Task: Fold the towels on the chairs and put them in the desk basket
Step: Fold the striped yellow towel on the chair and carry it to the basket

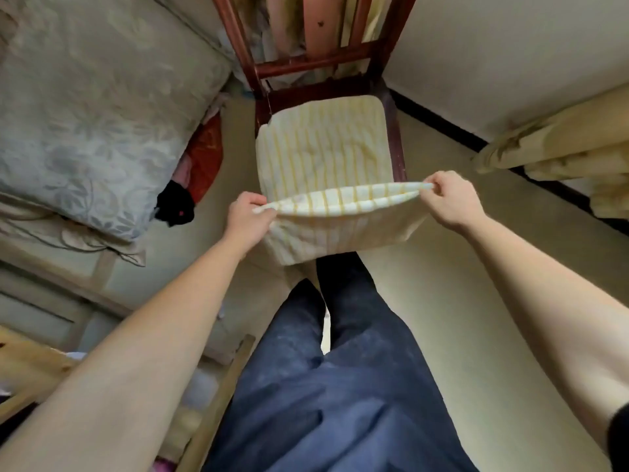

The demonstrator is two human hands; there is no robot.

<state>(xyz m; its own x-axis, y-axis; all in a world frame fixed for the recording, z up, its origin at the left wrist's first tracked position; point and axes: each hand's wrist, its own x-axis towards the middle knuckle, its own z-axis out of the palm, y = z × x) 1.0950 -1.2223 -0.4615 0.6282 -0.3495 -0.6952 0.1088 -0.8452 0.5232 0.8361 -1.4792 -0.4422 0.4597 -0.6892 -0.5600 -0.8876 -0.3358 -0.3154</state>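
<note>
A white towel with yellow stripes [323,148] lies spread over the seat of a dark red wooden chair [396,137] straight ahead of me. Its near part hangs over the seat's front edge, doubled into two layers. My left hand [250,219] pinches the near left corner of the towel. My right hand [452,199] pinches the near right corner. Between my hands the lifted edge is stretched taut just above the front of the seat. No basket is in view.
A bed with a grey patterned cover [88,107] fills the left side, with red and black cloth [190,185] bunched beside it. Light wooden furniture [30,366] stands at the lower left. Beige curtain fabric [561,151] hangs at the right. My legs in dark blue trousers [340,369] are below.
</note>
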